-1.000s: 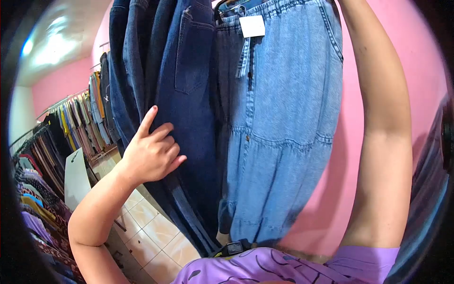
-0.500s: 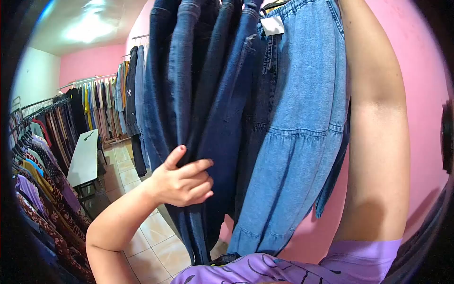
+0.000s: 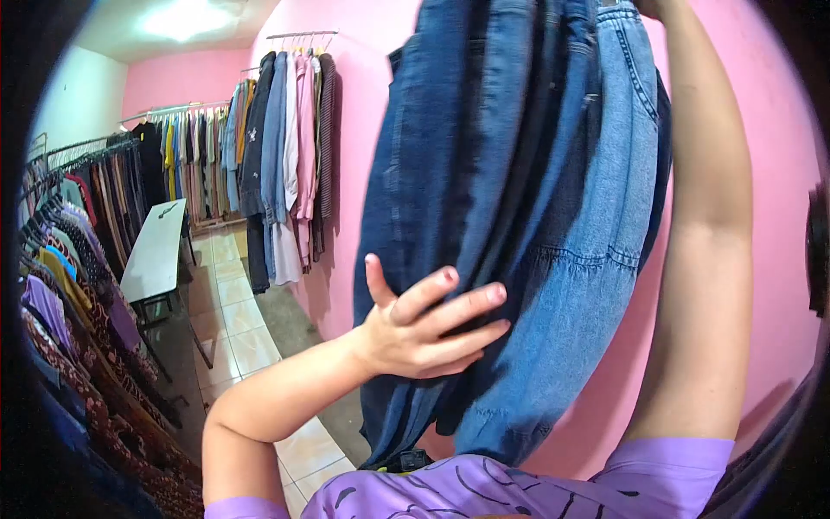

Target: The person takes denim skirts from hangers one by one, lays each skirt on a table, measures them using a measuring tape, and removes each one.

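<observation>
Several dark blue jeans [image 3: 424, 156] hang side by side in front of me, together with a light blue denim garment [image 3: 605, 208] with a gathered seam. My left hand [image 3: 432, 329] lies against the lower part of the dark jeans, its fingers spread and the thumb pointing up. Raised at the top edge, my right hand [image 3: 659, 7] is near the waistband of the light blue garment. Only a small part of it shows, and its fingers are hidden.
Racks of clothes [image 3: 104, 173] line the left and far walls. A long white table [image 3: 156, 251] stands on the left over the tiled floor [image 3: 251, 324]. Shirts [image 3: 298, 138] hang from a short wall rail [image 3: 303, 35]. Behind the jeans is a pink wall [image 3: 363, 95].
The jeans and my left hand have shifted right in view, and the left fingers have spread. The garments are bunched closer together. More of the room and the shirts on the wall rail show.
</observation>
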Action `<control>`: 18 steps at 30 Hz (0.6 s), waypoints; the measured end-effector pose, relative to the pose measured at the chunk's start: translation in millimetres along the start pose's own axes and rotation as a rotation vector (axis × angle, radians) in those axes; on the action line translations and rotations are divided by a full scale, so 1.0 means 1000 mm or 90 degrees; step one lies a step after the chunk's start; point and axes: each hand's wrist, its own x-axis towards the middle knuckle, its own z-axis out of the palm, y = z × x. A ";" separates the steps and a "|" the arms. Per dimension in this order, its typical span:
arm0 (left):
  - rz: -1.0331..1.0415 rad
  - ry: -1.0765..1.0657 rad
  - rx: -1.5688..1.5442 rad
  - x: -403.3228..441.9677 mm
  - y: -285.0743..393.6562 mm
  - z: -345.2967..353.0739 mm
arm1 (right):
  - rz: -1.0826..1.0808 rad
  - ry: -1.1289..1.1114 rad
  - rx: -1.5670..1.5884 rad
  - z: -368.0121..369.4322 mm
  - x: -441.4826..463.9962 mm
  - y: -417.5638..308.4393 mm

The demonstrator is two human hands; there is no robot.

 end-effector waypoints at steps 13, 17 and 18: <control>-0.038 -0.121 -0.106 -0.086 0.048 -0.015 | -0.146 0.008 0.100 0.018 0.020 0.062; -0.234 -0.137 -0.164 -0.189 0.061 -0.053 | -0.156 0.028 0.064 0.029 0.021 0.067; -0.314 -0.211 -0.146 -0.217 0.068 -0.066 | -0.158 0.034 0.054 0.031 0.022 0.069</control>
